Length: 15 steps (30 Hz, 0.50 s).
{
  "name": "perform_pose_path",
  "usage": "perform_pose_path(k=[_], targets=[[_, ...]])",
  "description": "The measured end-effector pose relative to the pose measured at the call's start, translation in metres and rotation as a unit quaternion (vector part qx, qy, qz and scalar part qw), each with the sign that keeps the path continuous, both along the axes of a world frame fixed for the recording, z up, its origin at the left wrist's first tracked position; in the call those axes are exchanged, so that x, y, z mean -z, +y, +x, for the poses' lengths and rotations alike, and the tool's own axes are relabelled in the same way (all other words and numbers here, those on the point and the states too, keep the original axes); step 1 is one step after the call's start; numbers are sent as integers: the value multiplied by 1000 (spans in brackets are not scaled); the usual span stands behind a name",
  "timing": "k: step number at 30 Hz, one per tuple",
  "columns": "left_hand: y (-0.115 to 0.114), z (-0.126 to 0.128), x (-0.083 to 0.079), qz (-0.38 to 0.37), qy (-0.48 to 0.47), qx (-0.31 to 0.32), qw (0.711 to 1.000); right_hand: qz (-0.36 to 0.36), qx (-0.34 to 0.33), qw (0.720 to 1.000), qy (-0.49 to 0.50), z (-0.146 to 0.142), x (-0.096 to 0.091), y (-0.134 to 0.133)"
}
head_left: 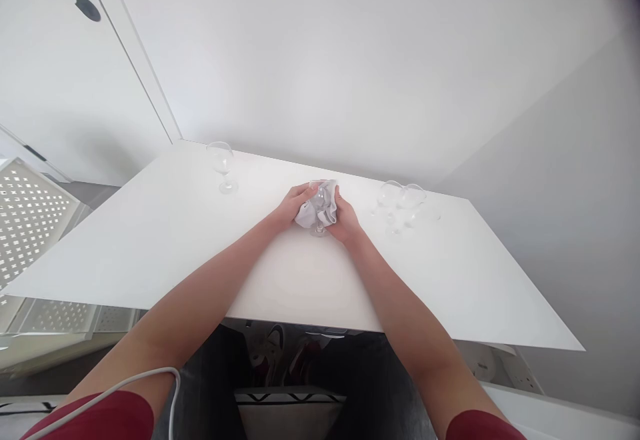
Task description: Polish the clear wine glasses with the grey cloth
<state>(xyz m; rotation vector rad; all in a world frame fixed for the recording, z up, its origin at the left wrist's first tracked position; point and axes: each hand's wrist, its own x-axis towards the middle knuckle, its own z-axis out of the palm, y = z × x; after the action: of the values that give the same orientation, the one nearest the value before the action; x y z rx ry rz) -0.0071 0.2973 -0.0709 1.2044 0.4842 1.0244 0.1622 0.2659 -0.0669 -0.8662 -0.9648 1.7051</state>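
A clear stemmed glass (320, 195) stands upright near the middle of the white table, its foot at or just above the surface. A light grey cloth (307, 216) is wrapped about its bowl. From the left, my left hand (295, 203) is closed on the cloth and the glass, thumb near the rim. On the other side my right hand (346, 219) presses the cloth against the bowl, its fingers partly hidden behind it. Some of the glass is covered by the cloth.
Another stemmed glass (223, 163) stands at the table's back left. Several more clear glasses (400, 197) are grouped to the right of my hands. The white table (165, 240) meets the wall behind. A perforated white basket (30, 220) is at far left; a white cable (135, 379) crosses my left arm.
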Motion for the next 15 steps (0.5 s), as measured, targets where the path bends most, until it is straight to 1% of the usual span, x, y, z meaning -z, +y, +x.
perform_pose_path(k=[2,4,5,7,9,10,12,14,15], targets=[[0,0,-1,1,-8,16,1000,31,-5,999,-6,2,0,1],[2,1,1,-13,-25,20,999,40,-12,999,-28,5,0,2],[4,1,2,-23,-33,20,999,33,-7,999,-41,5,0,2],[7,1,6,-44,-45,14,998,1,25,998,-57,6,-1,3],[9,2,9,-67,-43,7,997,-26,53,997,-47,7,-2,3],[9,3,10,-75,-40,1,996,-27,51,998,-31,7,-2,3],[8,4,12,-76,-31,-8,997,-6,18,1000,2,8,-3,2],[7,6,14,-58,-21,-10,998,20,-12,1000,19,7,-3,2],[6,6,14,-49,-15,-11,999,24,-11,999,22,6,-2,2]])
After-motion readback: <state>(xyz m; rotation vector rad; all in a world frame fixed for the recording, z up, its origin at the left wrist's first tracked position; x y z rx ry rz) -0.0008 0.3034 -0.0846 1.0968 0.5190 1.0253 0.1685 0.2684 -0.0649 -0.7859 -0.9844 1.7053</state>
